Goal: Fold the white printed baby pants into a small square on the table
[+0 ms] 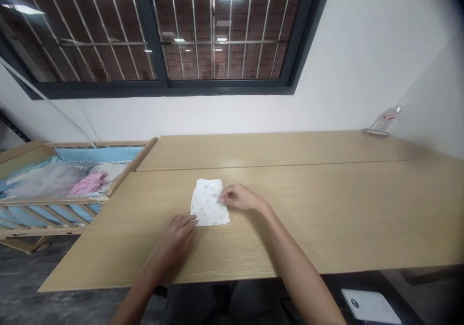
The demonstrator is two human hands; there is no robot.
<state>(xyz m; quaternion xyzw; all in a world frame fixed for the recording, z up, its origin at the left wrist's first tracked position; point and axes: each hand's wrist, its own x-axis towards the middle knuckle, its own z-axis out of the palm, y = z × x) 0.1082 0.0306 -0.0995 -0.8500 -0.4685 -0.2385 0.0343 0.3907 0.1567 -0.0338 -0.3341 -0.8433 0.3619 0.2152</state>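
Observation:
A small folded white cloth with a faint printed pattern lies flat on the light wooden table. At its lower left corner rests my left hand, fingers stretched out and their tips touching the cloth. My right hand is at the cloth's right edge, thumb and index finger closed in a pinch there. The other fingers of that hand are curled in, and the pinched bit of fabric is mostly hidden.
To the left stands a wooden crib with blue lining and a pink cloth inside. A clear plastic bottle is in the far right corner. A white phone lies below the table's front edge. A barred window is ahead.

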